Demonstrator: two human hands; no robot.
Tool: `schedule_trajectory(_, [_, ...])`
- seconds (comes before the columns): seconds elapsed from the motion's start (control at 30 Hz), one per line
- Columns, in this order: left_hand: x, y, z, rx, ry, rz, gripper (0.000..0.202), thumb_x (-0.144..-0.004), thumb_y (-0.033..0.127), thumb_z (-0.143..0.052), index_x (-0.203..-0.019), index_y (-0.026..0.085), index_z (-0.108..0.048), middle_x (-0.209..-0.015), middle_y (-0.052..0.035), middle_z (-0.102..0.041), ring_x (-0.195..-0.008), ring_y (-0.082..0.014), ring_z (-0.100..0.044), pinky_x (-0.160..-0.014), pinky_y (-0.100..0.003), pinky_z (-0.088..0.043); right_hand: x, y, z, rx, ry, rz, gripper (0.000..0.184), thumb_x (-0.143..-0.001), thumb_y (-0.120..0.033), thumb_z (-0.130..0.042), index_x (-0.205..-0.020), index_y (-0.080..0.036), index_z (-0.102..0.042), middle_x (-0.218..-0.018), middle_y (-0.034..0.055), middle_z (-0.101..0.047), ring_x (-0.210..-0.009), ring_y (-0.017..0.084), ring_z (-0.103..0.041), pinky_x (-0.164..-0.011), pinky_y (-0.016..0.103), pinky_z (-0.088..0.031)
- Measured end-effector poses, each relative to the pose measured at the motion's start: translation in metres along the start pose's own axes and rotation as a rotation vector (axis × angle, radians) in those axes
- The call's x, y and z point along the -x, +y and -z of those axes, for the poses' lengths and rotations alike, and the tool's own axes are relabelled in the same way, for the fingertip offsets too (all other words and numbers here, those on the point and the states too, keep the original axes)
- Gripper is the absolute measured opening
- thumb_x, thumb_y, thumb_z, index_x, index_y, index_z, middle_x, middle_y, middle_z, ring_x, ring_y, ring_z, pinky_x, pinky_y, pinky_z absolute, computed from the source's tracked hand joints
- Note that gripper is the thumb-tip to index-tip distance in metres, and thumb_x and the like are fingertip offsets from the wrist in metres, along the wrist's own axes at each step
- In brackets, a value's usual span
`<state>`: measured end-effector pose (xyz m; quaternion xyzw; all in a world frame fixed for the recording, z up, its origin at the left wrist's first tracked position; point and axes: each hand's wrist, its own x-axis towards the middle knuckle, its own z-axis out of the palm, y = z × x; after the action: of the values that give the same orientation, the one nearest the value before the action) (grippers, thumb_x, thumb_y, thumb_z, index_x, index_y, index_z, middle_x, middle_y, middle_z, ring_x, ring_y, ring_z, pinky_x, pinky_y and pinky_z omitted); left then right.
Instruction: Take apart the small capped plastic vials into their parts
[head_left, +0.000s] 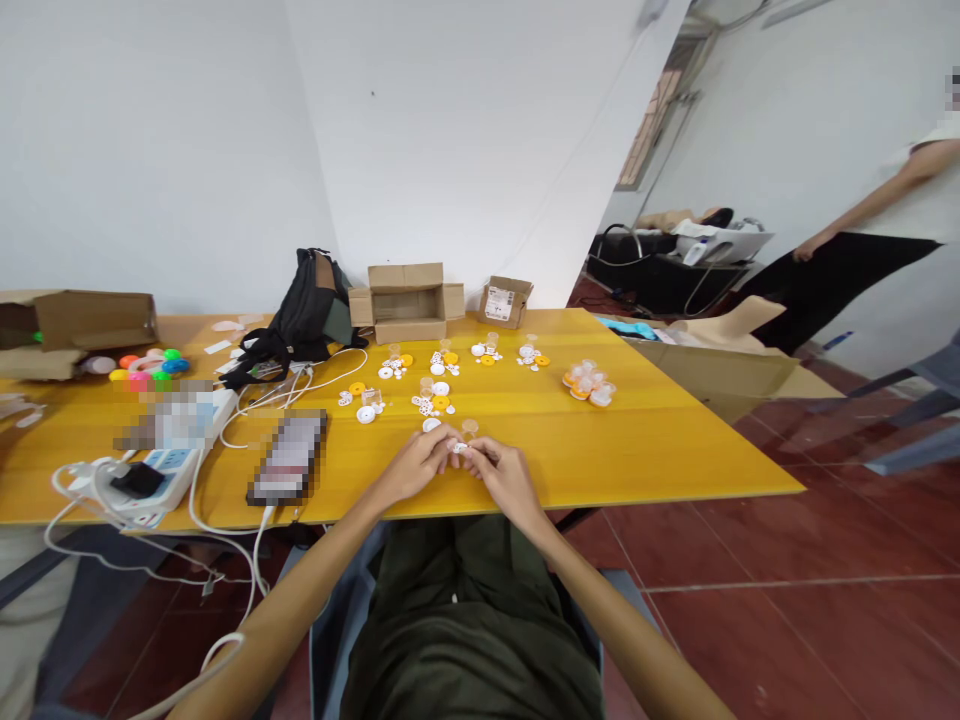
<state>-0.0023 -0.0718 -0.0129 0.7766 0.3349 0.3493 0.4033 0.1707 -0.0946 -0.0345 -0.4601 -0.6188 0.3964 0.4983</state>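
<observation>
Near the table's front edge, my left hand and my right hand meet, fingertips pinched on a small white plastic piece. Its exact kind is too small to make out. Just beyond my fingers stand a clear plastic cup and a white disc. Farther off lie several small groups of parts, each with a clear cup, white discs and little white pieces; a yellow disc belongs to the nearest group. To the right sits a cluster of clear-topped, orange-based assembled pieces.
A phone and a white power strip with loose cables lie left on the yellow table. At the back are a black backpack, an open cardboard box and a smaller box. A person stands at far right.
</observation>
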Motion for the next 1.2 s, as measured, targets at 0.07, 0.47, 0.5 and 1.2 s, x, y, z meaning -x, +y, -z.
schedule_trajectory(0.07, [-0.0002, -0.0006, 0.0001, 0.006, -0.004, 0.000, 0.036, -0.100, 0.047, -0.039, -0.091, 0.019, -0.059, -0.070, 0.0009, -0.061, -0.057, -0.0110, -0.052, -0.063, -0.025, -0.045, 0.0004, -0.0010, 0.0001, -0.006, 0.006, -0.001, 0.035, -0.082, -0.055, -0.060, -0.070, -0.022, -0.067, -0.061, 0.0008, -0.067, -0.056, 0.017, -0.061, -0.059, 0.029, -0.053])
schedule_trajectory(0.47, [-0.0005, -0.0028, -0.0002, 0.017, -0.026, 0.012, 0.041, -0.099, 0.052, -0.038, -0.093, 0.018, -0.061, -0.071, 0.0006, -0.061, -0.057, -0.0107, -0.051, -0.061, -0.025, -0.044, 0.0002, -0.0002, -0.0006, -0.047, 0.004, -0.012, 0.034, -0.080, -0.055, -0.062, -0.070, -0.023, -0.064, -0.063, 0.0006, -0.067, -0.055, 0.016, -0.061, -0.059, 0.030, -0.055])
schedule_trajectory(0.5, [-0.0007, -0.0027, -0.0001, 0.018, -0.029, 0.012, 0.041, -0.099, 0.053, -0.038, -0.093, 0.019, -0.060, -0.071, 0.0008, -0.060, -0.056, -0.0106, -0.050, -0.061, -0.025, -0.044, 0.0002, 0.0000, -0.0005, -0.051, 0.000, -0.014, 0.034, -0.080, -0.055, -0.062, -0.070, -0.023, -0.064, -0.063, 0.0007, -0.068, -0.055, 0.016, -0.061, -0.059, 0.030, -0.055])
schedule_trajectory(1.2, [-0.0014, -0.0017, -0.0006, 0.041, -0.012, 0.032, 0.046, -0.098, 0.057, -0.039, -0.101, 0.018, -0.063, -0.073, -0.0003, -0.062, -0.056, -0.0110, -0.051, -0.061, -0.025, -0.045, 0.0000, -0.0018, 0.0031, -0.084, -0.002, -0.044, 0.044, -0.079, -0.064, -0.064, -0.070, -0.021, -0.064, -0.062, 0.0012, -0.066, -0.054, 0.015, -0.059, -0.055, 0.028, -0.052])
